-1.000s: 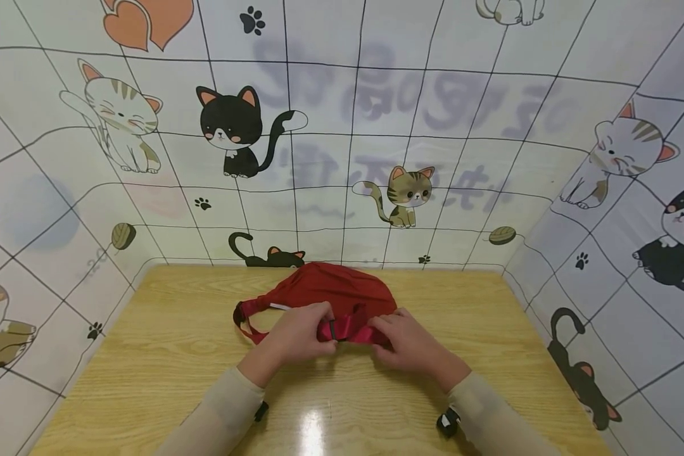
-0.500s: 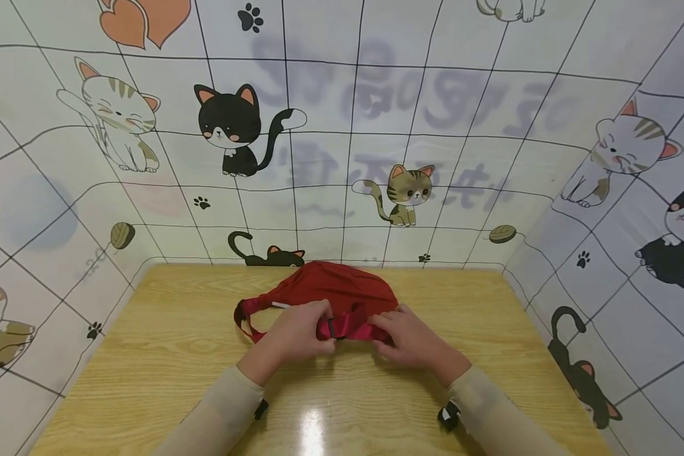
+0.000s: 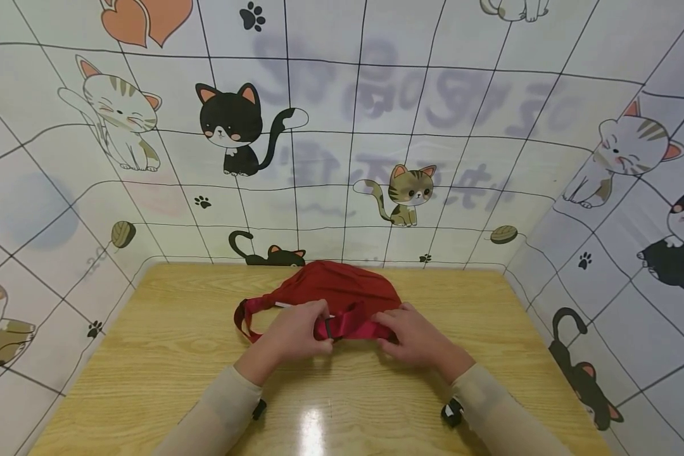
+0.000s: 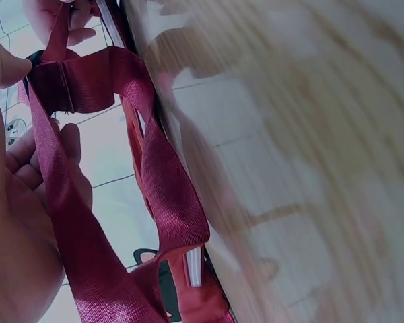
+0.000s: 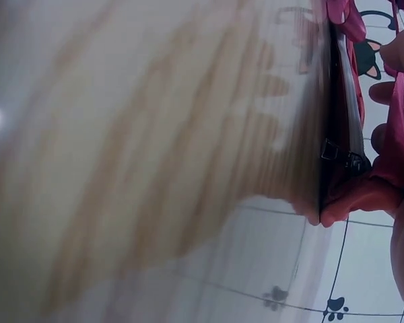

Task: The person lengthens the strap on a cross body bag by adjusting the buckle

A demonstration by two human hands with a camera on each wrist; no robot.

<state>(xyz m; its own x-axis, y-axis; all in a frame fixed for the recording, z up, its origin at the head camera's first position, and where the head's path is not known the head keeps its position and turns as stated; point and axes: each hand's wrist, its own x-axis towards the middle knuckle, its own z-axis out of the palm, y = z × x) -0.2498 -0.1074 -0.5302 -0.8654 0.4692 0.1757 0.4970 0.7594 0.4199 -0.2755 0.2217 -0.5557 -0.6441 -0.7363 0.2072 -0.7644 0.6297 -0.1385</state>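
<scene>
The red bag (image 3: 339,285) lies far on the worktop (image 3: 154,348). Left hand (image 3: 295,332) pinches its strap (image 3: 354,325) by the black slider (image 3: 328,328), right hand (image 3: 415,339) grips it further right; adjusting seems the step, needing next a steady pull.

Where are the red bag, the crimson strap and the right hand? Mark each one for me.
Red bag (image 3: 336,285): head view, on the middle of its body.
Crimson strap (image 4: 175,195): left wrist view, on the flat face of its webbing.
Right hand (image 3: 411,335): head view, on the back of the hand.
</scene>
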